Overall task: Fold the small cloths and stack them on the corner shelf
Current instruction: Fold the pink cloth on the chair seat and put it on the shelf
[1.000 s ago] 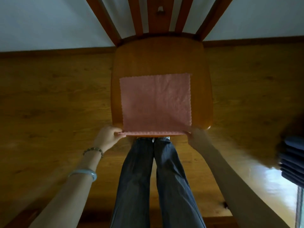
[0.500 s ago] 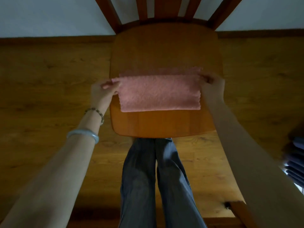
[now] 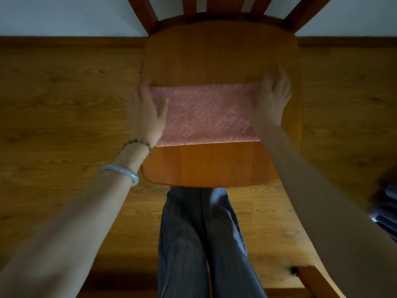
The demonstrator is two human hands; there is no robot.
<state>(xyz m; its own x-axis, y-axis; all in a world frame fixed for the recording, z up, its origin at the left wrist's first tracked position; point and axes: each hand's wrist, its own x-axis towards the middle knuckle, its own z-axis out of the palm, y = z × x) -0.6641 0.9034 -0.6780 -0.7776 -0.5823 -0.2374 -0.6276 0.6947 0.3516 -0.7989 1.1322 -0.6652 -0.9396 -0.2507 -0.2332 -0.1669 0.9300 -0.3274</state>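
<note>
A pink cloth (image 3: 206,115), folded once into a wide rectangle, lies flat on the seat of a wooden chair (image 3: 214,166). My left hand (image 3: 146,112) rests on its left end with straight fingers. At the right end my right hand (image 3: 274,97) lies flat with fingers spread, partly on the cloth and partly on the seat. Neither hand grips the cloth. No corner shelf is in view.
The chair's slatted back (image 3: 219,9) rises toward a pale wall. Wooden floor (image 3: 64,100) surrounds the chair. My legs in grey trousers (image 3: 202,244) stand in front of the seat. Dark blue stacked cloths (image 3: 386,209) show at the right edge, with another wooden piece (image 3: 315,282) below.
Both hands carried the cloth's near edge over to its far edge, folding it in half. They then let go of the corners and now lie flat on the ends.
</note>
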